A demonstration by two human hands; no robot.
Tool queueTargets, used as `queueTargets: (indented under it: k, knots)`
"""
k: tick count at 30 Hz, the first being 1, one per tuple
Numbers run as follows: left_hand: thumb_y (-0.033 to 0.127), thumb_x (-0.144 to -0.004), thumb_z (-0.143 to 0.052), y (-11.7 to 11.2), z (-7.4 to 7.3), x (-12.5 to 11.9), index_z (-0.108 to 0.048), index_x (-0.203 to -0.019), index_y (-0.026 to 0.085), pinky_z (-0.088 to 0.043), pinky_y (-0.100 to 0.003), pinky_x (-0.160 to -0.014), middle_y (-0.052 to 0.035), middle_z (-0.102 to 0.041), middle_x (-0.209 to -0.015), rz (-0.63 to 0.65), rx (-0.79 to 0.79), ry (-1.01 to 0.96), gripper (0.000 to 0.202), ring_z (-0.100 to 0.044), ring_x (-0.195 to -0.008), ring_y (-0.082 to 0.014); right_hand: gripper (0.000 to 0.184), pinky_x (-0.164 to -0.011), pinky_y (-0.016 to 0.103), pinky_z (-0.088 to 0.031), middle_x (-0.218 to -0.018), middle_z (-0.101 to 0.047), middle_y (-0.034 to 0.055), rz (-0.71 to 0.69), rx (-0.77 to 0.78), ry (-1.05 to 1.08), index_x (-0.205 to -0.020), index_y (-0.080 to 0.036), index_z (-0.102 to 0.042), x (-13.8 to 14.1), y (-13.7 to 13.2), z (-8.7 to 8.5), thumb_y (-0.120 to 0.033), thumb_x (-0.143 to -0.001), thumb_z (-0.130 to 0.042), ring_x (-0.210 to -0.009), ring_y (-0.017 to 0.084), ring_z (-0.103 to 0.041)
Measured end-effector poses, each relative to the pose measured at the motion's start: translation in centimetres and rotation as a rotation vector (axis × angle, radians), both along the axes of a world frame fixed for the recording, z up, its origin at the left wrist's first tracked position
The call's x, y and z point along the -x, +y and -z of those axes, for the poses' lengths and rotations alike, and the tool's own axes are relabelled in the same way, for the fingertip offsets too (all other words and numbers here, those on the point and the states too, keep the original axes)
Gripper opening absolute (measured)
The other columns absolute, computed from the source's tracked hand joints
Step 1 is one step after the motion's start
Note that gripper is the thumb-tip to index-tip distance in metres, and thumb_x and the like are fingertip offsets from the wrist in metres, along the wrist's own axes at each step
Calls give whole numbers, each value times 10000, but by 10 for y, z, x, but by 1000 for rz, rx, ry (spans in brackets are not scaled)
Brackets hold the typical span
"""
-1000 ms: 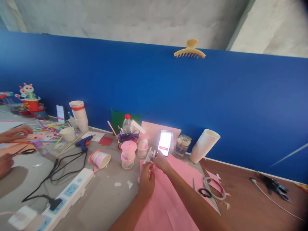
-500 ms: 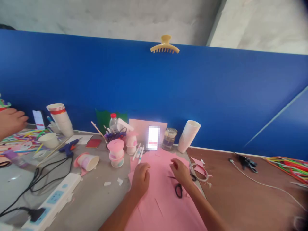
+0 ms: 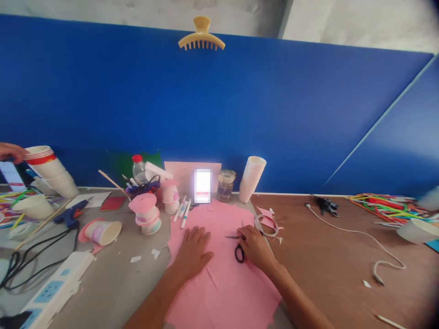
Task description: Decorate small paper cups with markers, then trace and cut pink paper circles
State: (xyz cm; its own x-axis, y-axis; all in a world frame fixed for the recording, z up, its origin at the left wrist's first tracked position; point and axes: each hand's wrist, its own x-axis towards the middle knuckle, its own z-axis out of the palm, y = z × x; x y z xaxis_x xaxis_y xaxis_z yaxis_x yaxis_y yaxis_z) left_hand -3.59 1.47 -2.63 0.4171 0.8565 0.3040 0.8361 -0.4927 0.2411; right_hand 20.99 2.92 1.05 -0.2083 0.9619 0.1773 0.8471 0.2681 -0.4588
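A large sheet of pink paper (image 3: 222, 274) lies on the table in front of me. My left hand (image 3: 192, 249) rests flat on it with fingers spread. My right hand (image 3: 255, 246) is closed around the black handles of a small pair of scissors (image 3: 238, 246), whose blades point left over the paper. Two or three white marker pens (image 3: 183, 212) lie at the paper's far left edge, just beyond my left hand. A lit phone (image 3: 202, 185) leans against the blue partition (image 3: 274, 114) behind the paper.
Pink-wrapped cups (image 3: 147, 217), a tipped cup (image 3: 103, 232), a glue gun (image 3: 70, 214), a power strip (image 3: 51, 288) with cables lie left. A cup stack (image 3: 252, 178), jar (image 3: 225, 185), tape roll (image 3: 266, 225), white cable (image 3: 356, 237) and coloured straws (image 3: 387, 205) lie right. Another person's hand (image 3: 10, 152) shows far left.
My hands let go of the pens near the phone and came down to the paper. My left hand flattened out; my right hand closed on the scissors. The view swung right.
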Motion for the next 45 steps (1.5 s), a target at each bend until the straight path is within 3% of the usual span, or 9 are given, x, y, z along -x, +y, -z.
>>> queueTargets:
  k: [5,9,16,27,32,40,45]
  knots:
    - [379,-825,-539,2,6,3,-553,-1209,241,-283,-593,-1045,-117,-508,-1346,25,3,7,408,-390,-1280,-353,241,-887,338,-444,-992,-658,102,84,-139,125,-986,-169,-660,-24,8,-1,-135,-814,-494,-977,230,-591]
    - [364,-826,-540,4,10,4,-560,-1210,246,-266,-597,-1055,-113,-511,-1344,31,-17,-47,403,-388,-1281,-343,293,-899,353,-425,-1069,-644,108,87,-31,19,-1075,-167,-639,-43,9,-4,-195,-797,-550,-1021,243,-575]
    - [395,-837,-526,4,7,4,-542,-1242,242,-269,-578,-1063,-108,-486,-1378,17,9,33,433,-366,-1303,-334,358,-872,374,-376,-1041,-611,99,-23,67,-232,-1063,-210,-629,-14,-12,-16,-346,-733,-660,-989,285,-544]
    - [392,-830,-544,8,12,9,-554,-1240,253,-280,-585,-1057,-109,-493,-1378,37,15,-1,433,-380,-1301,-337,350,-899,329,-344,-1151,-599,119,110,97,-282,-1102,-178,-608,-54,4,-10,-143,-762,-537,-1080,256,-527]
    - [328,-841,-535,3,4,4,-586,-1200,265,-250,-579,-1080,-98,-516,-1354,80,9,-41,368,-396,-1295,-311,278,-813,302,-373,-1079,-640,94,194,77,-261,-1008,-184,-632,-57,8,-7,-115,-764,-519,-990,238,-571]
    - [511,-728,-656,-22,-27,-22,-550,-1243,360,-182,-646,-1076,-61,-423,-1446,421,195,-39,547,-274,-1370,-372,304,-832,314,-427,-1133,-603,123,281,-20,-111,-1073,-145,-616,-64,20,6,-101,-807,-473,-976,232,-592]
    - [190,-764,-566,-29,-31,-26,-627,-1112,328,-209,-594,-1101,-35,-519,-1366,427,189,-83,379,-342,-1351,-310,330,-865,286,-445,-1090,-616,72,116,-59,3,-1063,-190,-622,-46,12,3,-79,-767,-527,-1003,200,-578]
